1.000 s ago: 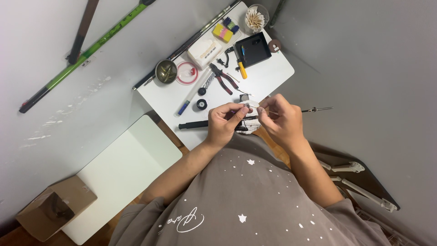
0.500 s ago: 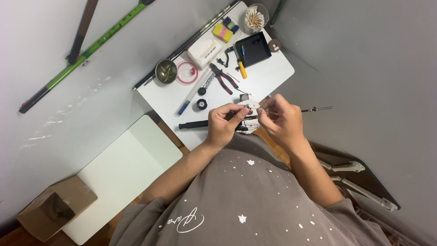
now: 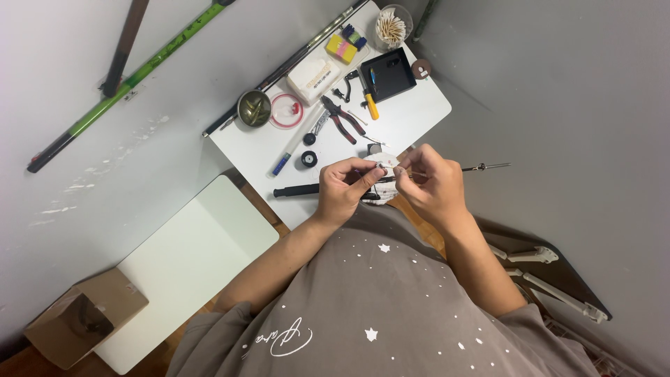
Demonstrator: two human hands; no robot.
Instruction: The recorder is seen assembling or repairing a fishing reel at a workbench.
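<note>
over the near edge of the white table (image 3: 419, 122), the left hand (image 3: 344, 190) pinches a small white part (image 3: 388, 169) at its fingertips. just right of that part, the right hand (image 3: 434, 183) pinches a thin rod (image 3: 481, 167) that points away from the table.

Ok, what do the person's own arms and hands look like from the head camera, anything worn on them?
Both hands, left hand and right hand, are bare: no gloves, rings or watch visible. The forearms are uncovered too. The grey-brown t-shirt has short sleeves ending near the elbows, with small white stars, dots and a white script mark on the chest.
</note>
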